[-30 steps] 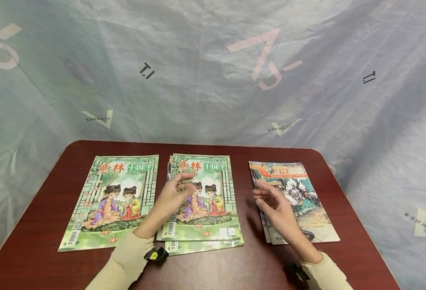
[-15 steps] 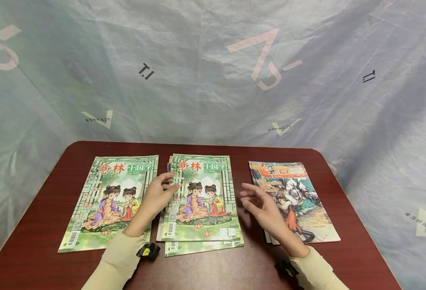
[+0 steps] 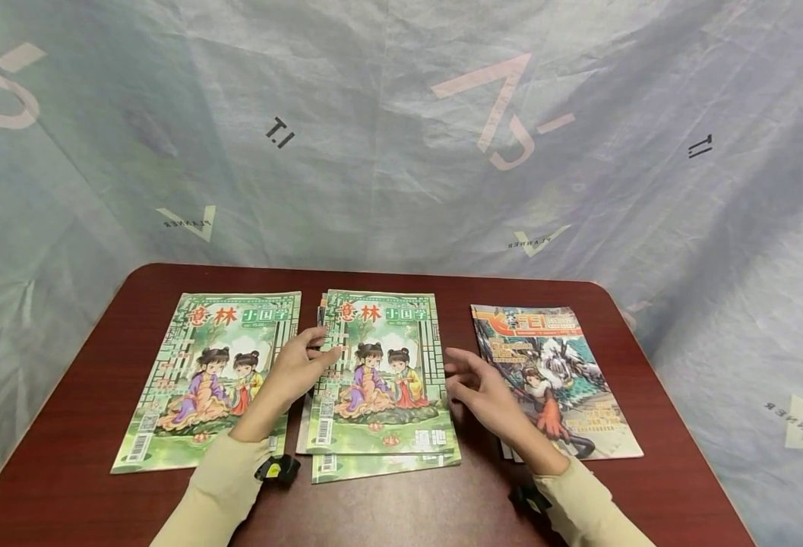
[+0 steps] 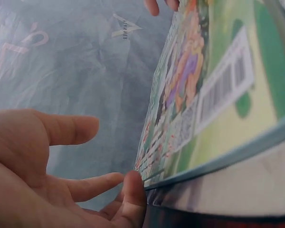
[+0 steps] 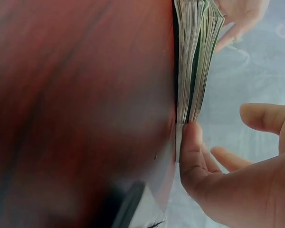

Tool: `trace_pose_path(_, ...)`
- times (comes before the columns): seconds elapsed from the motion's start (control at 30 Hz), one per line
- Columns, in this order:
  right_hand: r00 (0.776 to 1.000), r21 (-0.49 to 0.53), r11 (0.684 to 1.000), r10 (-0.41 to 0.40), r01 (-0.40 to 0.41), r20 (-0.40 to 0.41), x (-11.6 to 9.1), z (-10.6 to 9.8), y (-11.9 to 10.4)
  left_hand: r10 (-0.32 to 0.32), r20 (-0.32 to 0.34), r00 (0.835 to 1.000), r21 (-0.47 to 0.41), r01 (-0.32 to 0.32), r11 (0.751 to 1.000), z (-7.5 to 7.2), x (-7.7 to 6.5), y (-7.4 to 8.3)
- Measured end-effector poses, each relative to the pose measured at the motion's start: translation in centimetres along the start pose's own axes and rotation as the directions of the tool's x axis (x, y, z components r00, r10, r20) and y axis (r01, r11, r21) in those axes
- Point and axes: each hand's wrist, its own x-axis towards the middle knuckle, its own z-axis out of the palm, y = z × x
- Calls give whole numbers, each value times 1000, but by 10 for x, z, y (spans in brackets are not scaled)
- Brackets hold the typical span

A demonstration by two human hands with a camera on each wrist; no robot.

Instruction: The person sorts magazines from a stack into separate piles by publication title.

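A stack of magazines [image 3: 387, 433] lies in the middle of the table, topped by a green cover with two cartoon figures; lower copies stick out at its left and front edges. My left hand [image 3: 297, 371] is at the stack's left side, thumb over the cover. In the left wrist view its fingertips [image 4: 134, 187] meet the spine side. On the other side, my right hand [image 3: 485, 395] has its fingers along the right edge. The right wrist view shows these fingertips [image 5: 192, 135] against the page edges, thumb held apart. Neither hand grips the stack.
Left of the stack lies another green magazine [image 3: 196, 380] with the same cover. A pile of magazines with an orange title [image 3: 579, 380] lies on the right. The dark red table [image 3: 387, 509] has a grey printed curtain [image 3: 374, 152] behind it and at its sides.
My left hand has drawn back left from above the stack to its left edge. The right hand has moved left from the right pile to the stack's right edge.
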Motion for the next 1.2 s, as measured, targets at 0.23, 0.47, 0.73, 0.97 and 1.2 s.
trace_pose_path(0.23, 1000, -3, 1000, 27, -27, 12, 5, 3, 0, -19, 14, 1000, -27, 20, 999, -3, 1, -1)
trace_pose_path(0.47, 999, 37, 999, 33, -34, 22, 7, 4, -3, -49, 11, 999, -46, 49, 998, -5, 1, 1)
trace_pose_path(0.73, 1000, 27, 1000, 11, -10, -28, 6, 7, -4, -44, 19, 999, -127, 46, 991, -8, 0, 1)
trace_pose_path(0.97, 999, 69, 997, -30, 31, -20, 5, 7, -2, -48, -5, 999, -227, 46, 973, -6, 0, 4)
trace_pose_path(1.2, 999, 160, 986, 49, -50, 7, 7, 6, -2, -31, -9, 999, -242, 27, 970, -2, 0, 1)
